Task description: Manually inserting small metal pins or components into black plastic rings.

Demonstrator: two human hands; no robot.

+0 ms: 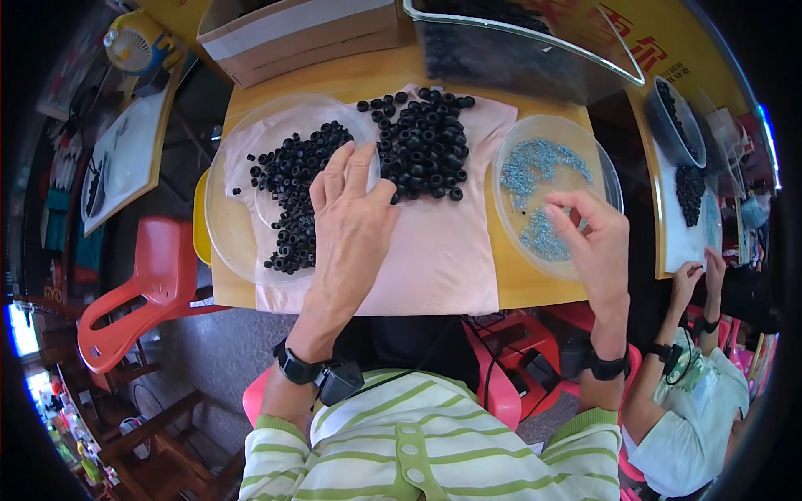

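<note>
Our left hand [351, 225] rests, fingers spread wide, on the pink cloth [443, 250] beside black rings [426, 146]; our right hand [593, 242] pinches narrowly over the dish [606, 163] beside the cloth.

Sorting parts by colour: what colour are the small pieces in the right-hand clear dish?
Light blue small pieces, seen in the head view.
</note>
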